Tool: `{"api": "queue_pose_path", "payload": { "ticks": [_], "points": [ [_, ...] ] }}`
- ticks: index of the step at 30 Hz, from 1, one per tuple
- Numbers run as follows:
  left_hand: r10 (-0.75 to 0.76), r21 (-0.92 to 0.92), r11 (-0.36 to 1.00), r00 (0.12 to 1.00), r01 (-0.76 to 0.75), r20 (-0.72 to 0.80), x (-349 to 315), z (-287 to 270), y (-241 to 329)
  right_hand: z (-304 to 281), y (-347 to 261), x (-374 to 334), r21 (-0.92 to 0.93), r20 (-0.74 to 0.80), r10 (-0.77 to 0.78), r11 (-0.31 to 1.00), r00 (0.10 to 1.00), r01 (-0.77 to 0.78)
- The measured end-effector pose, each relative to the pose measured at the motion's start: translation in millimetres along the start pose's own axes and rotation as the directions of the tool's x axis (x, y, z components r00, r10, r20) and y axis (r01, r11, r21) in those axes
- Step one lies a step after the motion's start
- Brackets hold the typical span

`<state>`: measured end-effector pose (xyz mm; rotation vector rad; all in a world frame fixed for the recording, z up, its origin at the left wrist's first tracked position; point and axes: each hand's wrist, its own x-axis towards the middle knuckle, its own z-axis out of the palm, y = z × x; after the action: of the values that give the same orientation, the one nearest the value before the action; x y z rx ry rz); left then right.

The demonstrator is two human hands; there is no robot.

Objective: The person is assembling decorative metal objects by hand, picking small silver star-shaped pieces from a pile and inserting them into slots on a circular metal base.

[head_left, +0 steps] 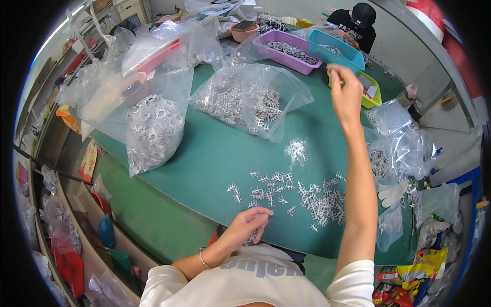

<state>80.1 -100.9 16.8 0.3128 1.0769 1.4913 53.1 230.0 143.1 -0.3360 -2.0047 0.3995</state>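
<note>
Small silvery-white branched pieces [323, 204] lie loose in a heap at the near edge of the green table, with a thinner scatter of them [271, 187] to the left. My left hand [249, 225] is at the table edge beside the scatter, fingers curled and pressed together. A few branched pieces show just under its palm; whether it grips any is hidden. My right arm stretches far forward, and my right hand [347, 89] is raised by the yellow-green basket [376, 97]. Its fingers are bent in a pinch, and anything between them is too small to make out.
A clear bag of branched pieces [240, 97] lies mid-table, with a bag of ridged round parts [153, 128] to its left. Purple [286, 38] and blue baskets [332, 43] stand at the back, near a person in black [358, 25]. A white glove [393, 194] lies right.
</note>
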Motion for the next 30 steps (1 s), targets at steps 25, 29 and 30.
{"api": "queue_pose_path", "payload": {
  "ticks": [25, 29, 30],
  "points": [
    [-0.286, -0.797, 0.493, 0.930, 0.350, 0.231, 69.9, 20.3, 11.1, -109.2, -99.3, -231.0, 0.153, 0.635, 0.321, 0.839, 0.703, -0.521],
    [0.119, -0.865, 0.494, 0.992, -0.089, -0.034, 133.9, 28.7, 94.7, -111.0, -99.4, -233.5, 0.171, 0.648, 0.323, 0.821, 0.690, -0.545],
    [0.152, -0.838, 0.479, 0.965, -0.262, -0.215, 145.9, 41.8, 125.7, -111.0, -100.1, -234.0, 0.173, 0.649, 0.322, 0.820, 0.690, -0.546]
  ]
}}
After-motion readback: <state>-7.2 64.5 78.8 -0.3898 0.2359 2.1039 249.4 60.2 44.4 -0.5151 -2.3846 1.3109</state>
